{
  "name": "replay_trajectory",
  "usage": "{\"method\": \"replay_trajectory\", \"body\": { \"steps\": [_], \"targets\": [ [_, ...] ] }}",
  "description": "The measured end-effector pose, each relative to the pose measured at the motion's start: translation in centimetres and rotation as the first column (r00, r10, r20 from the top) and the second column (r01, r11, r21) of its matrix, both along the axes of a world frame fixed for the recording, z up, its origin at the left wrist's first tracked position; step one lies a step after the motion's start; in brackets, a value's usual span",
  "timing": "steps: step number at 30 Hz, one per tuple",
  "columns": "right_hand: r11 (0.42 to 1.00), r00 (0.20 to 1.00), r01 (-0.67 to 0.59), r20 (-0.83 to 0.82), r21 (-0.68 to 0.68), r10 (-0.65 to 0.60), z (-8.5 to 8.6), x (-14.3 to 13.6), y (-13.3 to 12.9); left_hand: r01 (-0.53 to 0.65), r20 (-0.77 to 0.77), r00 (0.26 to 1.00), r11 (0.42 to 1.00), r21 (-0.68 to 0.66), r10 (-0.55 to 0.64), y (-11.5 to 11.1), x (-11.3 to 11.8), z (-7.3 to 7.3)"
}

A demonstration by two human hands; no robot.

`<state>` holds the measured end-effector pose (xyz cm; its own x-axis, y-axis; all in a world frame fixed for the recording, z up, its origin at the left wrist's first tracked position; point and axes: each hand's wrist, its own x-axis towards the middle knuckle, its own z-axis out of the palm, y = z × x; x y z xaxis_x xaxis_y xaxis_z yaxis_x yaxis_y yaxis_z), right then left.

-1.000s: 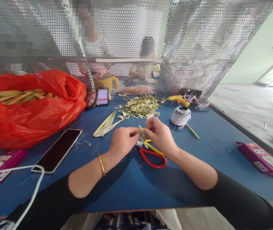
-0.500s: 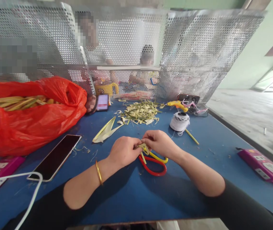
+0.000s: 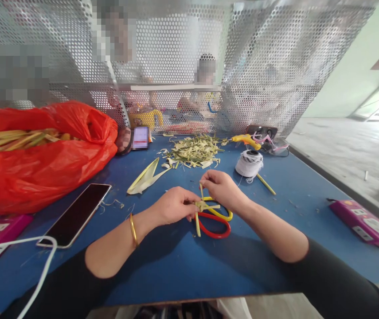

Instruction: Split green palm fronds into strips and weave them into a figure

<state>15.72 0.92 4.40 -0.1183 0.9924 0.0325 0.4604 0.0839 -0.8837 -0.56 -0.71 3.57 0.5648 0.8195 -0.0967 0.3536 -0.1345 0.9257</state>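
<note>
Over the blue table [image 3: 182, 261], my left hand [image 3: 174, 206] pinches a small woven knot of yellow-green leaf strips [image 3: 204, 206]. My right hand [image 3: 220, 188] grips one strip of that knot and holds it pulled upward. Directly beneath the knot lie scissors [image 3: 214, 221] with one red and one yellow handle loop. A gold bangle sits on my left wrist.
A red plastic bag [image 3: 39, 159] of leaves fills the left. A dark phone [image 3: 76, 214] lies nearby with a white cable. Leaf offcuts [image 3: 194, 150], a folded leaf [image 3: 144, 177], a thread spool [image 3: 249, 162] and a glue gun [image 3: 245, 140] sit behind. Pink boxes [image 3: 364, 220] lie right. People sit beyond the perforated metal screen [image 3: 275, 66].
My right hand has lifted away from the left, drawing a strip up out of the knot. The left hand has stayed low over the scissors.
</note>
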Motion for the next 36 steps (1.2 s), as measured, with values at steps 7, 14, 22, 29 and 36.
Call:
{"method": "replay_trajectory", "body": {
  "steps": [7,14,22,29,36],
  "targets": [
    [0.909,0.854,-0.067,-0.494,-0.412,-0.161,0.8,-0.3,0.0,0.027,0.185,0.982,0.970,-0.241,0.019,0.3,-0.2,0.3],
    [0.917,0.810,-0.087,-0.563,-0.390,-0.163,0.3,-0.7,-0.2,-0.088,0.139,0.982,0.961,-0.261,0.128,-0.2,0.4,0.1],
    [0.964,0.782,-0.033,-0.607,-0.264,-0.140,-0.5,-0.7,-0.1,-0.101,0.136,0.984,0.987,-0.123,0.118,-0.9,0.8,0.2],
    [0.997,0.975,-0.041,-0.214,0.061,0.053,-0.1,0.7,0.9,-0.283,0.249,0.906,0.928,-0.241,0.341,-0.1,0.4,0.7],
    [0.993,0.996,-0.086,-0.006,0.077,0.087,-0.8,0.5,0.4,-0.218,0.222,0.937,0.947,-0.235,0.271,0.1,0.2,0.4]
  ]
}}
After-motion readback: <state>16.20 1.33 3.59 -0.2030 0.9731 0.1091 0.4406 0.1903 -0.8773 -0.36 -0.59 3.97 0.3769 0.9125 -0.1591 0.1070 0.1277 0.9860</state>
